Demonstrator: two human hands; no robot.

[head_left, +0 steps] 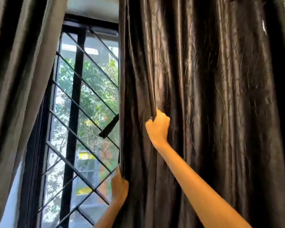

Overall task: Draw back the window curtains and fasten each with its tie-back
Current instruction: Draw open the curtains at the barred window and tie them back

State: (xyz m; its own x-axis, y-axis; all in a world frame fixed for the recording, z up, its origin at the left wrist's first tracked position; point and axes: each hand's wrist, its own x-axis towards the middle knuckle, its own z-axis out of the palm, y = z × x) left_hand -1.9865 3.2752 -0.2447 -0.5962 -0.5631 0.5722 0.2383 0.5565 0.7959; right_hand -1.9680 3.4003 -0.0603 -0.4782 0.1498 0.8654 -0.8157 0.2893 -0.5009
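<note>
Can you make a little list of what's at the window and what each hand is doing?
right curtain: dark shiny creased fabric curtain, still covering its side
left curtain: grey curtain, pulled aside
window: black-framed window with diagonal bars, trees outside
right hand: grips a fold of the dark curtain
left hand: holds the dark curtain's inner edge, lower down
tie-back: not in view

Right curtain: dark brown-black satin, showing a sheen, pale crinkle lines running thru the folds. Left curtain: same dark fabric, w/ grey lining showing along its inner edge. Window frame: black, upright bar black too. Grille: thin black bars, running diagonal, making a slanted stripe pattern across the glass. Beyond glass: green foliage glowing bright, bits of yellow and orange-red lower down, blurred. Wall strip at bottom left: reading pale blue-white.
</note>
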